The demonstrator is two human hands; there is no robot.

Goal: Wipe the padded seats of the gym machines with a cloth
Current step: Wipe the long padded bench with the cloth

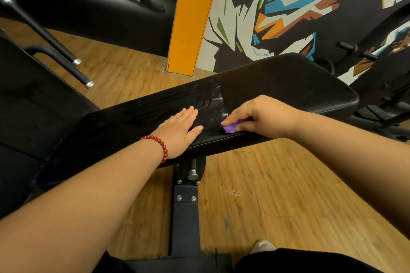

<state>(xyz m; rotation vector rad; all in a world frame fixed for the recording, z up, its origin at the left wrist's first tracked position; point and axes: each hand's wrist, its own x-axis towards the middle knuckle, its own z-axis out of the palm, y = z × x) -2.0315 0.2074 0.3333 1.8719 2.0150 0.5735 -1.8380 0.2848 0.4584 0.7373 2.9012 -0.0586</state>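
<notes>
A long black padded bench seat (277, 82) runs across the middle of the view, with a wet, shiny streak near its centre. My left hand (179, 131), a red bead bracelet at its wrist, lies flat on the pad with straight fingers. Just to its right my right hand (259, 116) grips a folded purple cloth (229, 128) and holds it against the pad near the front edge. Most of the cloth is hidden under my fingers.
The bench's dark steel post (185, 206) with bolts stands on the wooden floor (277, 195) below the pad. Another black pad (28, 104) and two black bars with chrome tips (66, 51) lie at left. An orange pillar (190, 17) and a painted wall stand behind.
</notes>
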